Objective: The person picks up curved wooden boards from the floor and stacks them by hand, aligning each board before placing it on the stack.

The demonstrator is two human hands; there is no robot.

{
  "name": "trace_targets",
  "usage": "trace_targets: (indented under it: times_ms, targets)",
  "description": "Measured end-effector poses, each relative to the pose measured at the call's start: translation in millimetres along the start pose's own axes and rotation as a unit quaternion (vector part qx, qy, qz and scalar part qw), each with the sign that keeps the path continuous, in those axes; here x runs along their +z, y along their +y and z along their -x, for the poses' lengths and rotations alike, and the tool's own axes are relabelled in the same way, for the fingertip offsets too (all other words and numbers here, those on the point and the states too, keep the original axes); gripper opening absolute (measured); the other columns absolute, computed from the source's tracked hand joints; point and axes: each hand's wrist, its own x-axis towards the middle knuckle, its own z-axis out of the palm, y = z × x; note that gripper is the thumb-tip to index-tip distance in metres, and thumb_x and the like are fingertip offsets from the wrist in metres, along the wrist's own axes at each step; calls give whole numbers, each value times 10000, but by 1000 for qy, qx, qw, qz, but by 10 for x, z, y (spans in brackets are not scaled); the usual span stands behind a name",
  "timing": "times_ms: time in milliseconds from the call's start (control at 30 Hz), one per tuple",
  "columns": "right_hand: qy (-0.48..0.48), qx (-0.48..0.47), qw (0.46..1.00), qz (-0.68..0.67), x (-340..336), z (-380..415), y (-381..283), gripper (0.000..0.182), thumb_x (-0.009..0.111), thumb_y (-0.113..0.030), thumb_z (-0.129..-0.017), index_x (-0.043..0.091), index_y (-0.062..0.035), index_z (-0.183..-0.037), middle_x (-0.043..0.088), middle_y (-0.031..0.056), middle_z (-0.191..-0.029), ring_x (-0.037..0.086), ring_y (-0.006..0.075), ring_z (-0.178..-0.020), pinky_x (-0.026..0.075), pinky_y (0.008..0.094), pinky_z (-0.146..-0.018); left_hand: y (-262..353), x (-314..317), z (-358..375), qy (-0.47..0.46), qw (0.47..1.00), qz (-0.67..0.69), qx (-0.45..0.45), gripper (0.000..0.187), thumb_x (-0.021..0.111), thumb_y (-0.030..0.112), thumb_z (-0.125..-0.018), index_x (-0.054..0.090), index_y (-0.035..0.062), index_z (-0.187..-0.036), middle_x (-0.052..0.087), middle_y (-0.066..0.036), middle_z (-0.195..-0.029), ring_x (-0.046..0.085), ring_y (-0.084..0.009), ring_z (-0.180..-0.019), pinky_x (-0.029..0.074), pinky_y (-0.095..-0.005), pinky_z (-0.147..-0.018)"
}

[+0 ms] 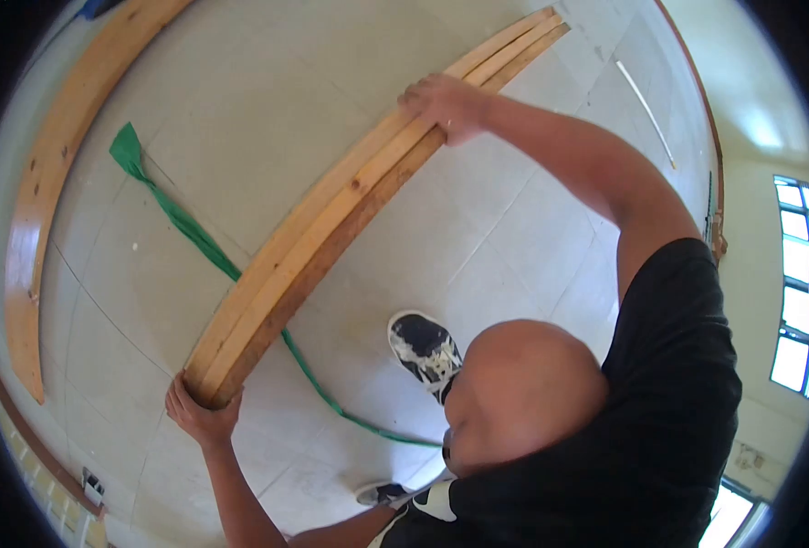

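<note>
Three long wooden boards lie side by side in a bundle, running diagonally over the tiled floor and looking curved through the lens. At their near end my left hand is closed, fingers wrapped round the ends. My right hand grips the bundle farther along, its fingers bent over the boards' upper edge. A twisted green strip passes underneath the boards. One of its ends spreads out wide on the far side, and the other trails toward my bent knee.
Another wooden board lies at the left. My shoe stands close to the green strip. A thin white rod rests on the floor at the upper right, near the wall. Windows are at the right.
</note>
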Motion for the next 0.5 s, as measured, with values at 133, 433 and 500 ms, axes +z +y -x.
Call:
trace_targets:
  times_ms: [133, 433, 500]
  targets:
    - [59, 4, 998, -28, 28, 57, -4, 730, 757, -92, -520, 501, 2, -1197, 526, 174, -1220, 491, 341, -1137, 393, 413, -992, 64, -68, -53, -31, 999, -12, -23, 853, 860, 354, -463, 491, 27, -1159, 555, -152, -1099, 515, -358, -1026, 397, -475, -876]
    - [250, -55, 958, -128, -659, -433, -1061, 936, 628, -603, -751, 266, -86, -1442, 309, 162, -1471, 225, 323, -1392, 103, 536, -1128, -11, -65, -40, 8, 999, 4, -41, 823, 875, 419, -461, 528, 43, -1105, 570, -125, -1051, 521, -329, -1005, 379, -454, -904]
    - [332, -76, 924, -171, -817, -526, -1604, 945, 535, -667, -770, 249, -71, -1446, 295, 161, -1480, 197, 319, -1403, 76, 530, -1129, -42, -68, -38, 4, 999, -2, -51, 830, 877, 424, -455, 529, 45, -1106, 571, -122, -1049, 523, -324, -1007, 378, -452, -905]
